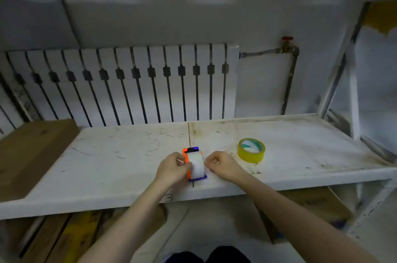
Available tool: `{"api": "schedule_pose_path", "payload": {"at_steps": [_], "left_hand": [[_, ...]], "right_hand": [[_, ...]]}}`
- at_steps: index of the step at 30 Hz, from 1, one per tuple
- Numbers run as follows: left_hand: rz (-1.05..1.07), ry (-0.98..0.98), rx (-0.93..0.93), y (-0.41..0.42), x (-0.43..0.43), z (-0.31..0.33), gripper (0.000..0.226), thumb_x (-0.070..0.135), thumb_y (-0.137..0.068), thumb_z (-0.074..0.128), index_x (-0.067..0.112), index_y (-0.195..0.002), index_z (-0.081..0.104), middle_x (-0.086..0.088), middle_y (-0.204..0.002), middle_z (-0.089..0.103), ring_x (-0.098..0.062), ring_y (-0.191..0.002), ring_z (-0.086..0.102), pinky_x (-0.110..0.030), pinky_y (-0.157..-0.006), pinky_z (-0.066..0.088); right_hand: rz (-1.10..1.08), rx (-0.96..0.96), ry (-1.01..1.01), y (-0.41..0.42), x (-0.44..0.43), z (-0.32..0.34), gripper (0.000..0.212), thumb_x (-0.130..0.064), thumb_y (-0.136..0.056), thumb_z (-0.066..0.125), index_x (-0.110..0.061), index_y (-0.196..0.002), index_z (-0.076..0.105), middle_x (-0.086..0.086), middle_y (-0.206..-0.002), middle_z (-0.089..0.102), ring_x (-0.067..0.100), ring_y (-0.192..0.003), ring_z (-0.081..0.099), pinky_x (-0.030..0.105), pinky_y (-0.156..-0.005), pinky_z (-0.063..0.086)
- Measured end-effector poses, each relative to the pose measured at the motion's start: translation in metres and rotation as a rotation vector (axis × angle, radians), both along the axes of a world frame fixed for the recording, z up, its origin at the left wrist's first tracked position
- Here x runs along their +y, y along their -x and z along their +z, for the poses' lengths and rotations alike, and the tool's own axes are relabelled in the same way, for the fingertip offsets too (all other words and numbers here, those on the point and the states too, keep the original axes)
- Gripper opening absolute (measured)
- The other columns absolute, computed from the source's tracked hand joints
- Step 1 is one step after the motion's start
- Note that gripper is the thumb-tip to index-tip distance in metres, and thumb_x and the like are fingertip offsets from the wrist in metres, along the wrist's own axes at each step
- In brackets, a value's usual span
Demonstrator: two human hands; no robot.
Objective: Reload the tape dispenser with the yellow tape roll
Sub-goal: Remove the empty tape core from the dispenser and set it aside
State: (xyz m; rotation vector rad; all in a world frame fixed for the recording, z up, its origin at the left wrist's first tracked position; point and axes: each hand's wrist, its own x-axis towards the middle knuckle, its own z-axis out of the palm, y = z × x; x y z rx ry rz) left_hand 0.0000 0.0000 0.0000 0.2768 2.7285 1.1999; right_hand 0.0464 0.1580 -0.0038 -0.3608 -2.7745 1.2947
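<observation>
Two hands flank the tape dispenser (194, 164) on the shelf (107, 164): left hand (173, 167) fingers clamped on its orange side, right hand (221, 166) curled shut beside it, apparently holding nothing. Yellow tape roll (251, 150) sits untouched nearby, to the right. Risk: dispenser could tip or slide if old white roll is yanked w/ weak grip.

A single handwritten digit, "3", is seen on the front edge of the white table (120, 204), just below the forearms. Print on the cardboard boxes (318, 204) underneath is too blurred to be read.
</observation>
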Motion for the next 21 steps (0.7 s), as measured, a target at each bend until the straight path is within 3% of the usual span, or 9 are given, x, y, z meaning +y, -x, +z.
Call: {"api": "schedule_pose_path", "payload": {"at_steps": [4,7,10,16,21], "left_hand": [[0.080,-0.076,-0.074,0.017,0.013,-0.020,0.021,0.033,-0.088,0.056,0.012,-0.085,0.060,-0.004,-0.085,0.062,-0.024,-0.086,0.058,-0.029,-0.071,0.040],[0.094,-0.154,-0.067,0.024,0.021,-0.028,0.032,0.027,-0.090,0.055,0.011,-0.062,0.049,-0.002,-0.058,0.046,-0.021,-0.062,0.045,-0.031,-0.058,0.031],[0.125,-0.234,-0.088,0.025,0.027,-0.027,0.041,0.016,-0.088,0.058,0.014,-0.052,0.040,-0.002,-0.052,0.036,-0.017,-0.052,0.035,-0.028,-0.052,0.028],[0.164,-0.388,-0.179,0.019,0.033,-0.022,0.031,0.009,-0.087,0.062,0.007,-0.060,0.047,-0.006,-0.058,0.041,-0.015,-0.051,0.037,-0.009,-0.034,0.028],[0.164,-0.483,-0.220,0.008,0.041,-0.014,0.015,0.012,-0.084,0.068,0.001,-0.083,0.058,-0.010,-0.078,0.057,-0.017,-0.063,0.052,-0.009,-0.039,0.040]], "right_hand": [[-0.045,-0.033,0.107,0.017,-0.003,-0.014,0.029,-0.035,-0.089,0.058,-0.007,-0.088,0.066,0.016,-0.097,0.072,0.024,-0.091,0.065,0.036,-0.086,0.051],[-0.070,-0.006,0.162,0.026,-0.004,-0.023,0.035,-0.032,-0.088,0.060,0.001,-0.089,0.067,0.020,-0.093,0.071,0.021,-0.081,0.061,0.031,-0.078,0.048],[-0.075,-0.006,0.147,0.031,-0.003,-0.030,0.030,-0.032,-0.087,0.061,-0.002,-0.084,0.068,0.018,-0.091,0.070,0.017,-0.078,0.059,0.031,-0.077,0.048],[-0.068,0.005,0.209,0.029,0.007,-0.032,0.033,-0.026,-0.086,0.062,0.006,-0.088,0.068,0.026,-0.091,0.069,0.021,-0.076,0.058,0.037,-0.080,0.052],[-0.080,0.022,0.203,0.019,0.016,-0.025,0.022,-0.021,-0.087,0.063,0.000,-0.090,0.072,0.018,-0.090,0.072,0.018,-0.077,0.061,0.035,-0.085,0.052]]}}
